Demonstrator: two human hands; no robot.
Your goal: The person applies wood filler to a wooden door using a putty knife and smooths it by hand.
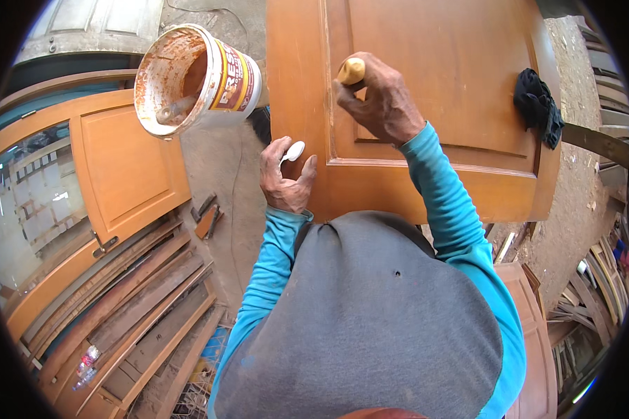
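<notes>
A brown wooden door (398, 185) with a recessed panel lies in front of me. Over its left edge, my left hand (284, 185) is closed lightly round a small white plastic spoon (295, 150), bowl end up. Farther forward and to the right, my right hand (388, 101) is closed on a tan, round-ended handle (352, 70); the rest of that tool is hidden behind the hand. Beyond my left hand, a white bucket (248, 80) tilts toward the left, its inside smeared with orange-brown paste and holding a tool I cannot make out.
A black cloth (538, 105) hangs over the door's right side. At left stands another orange-brown door (129, 157) with a glass pane, above stacked wooden planks (129, 307). Scrap wood (590, 293) lies at right. A thin cable crosses the floor by the bucket.
</notes>
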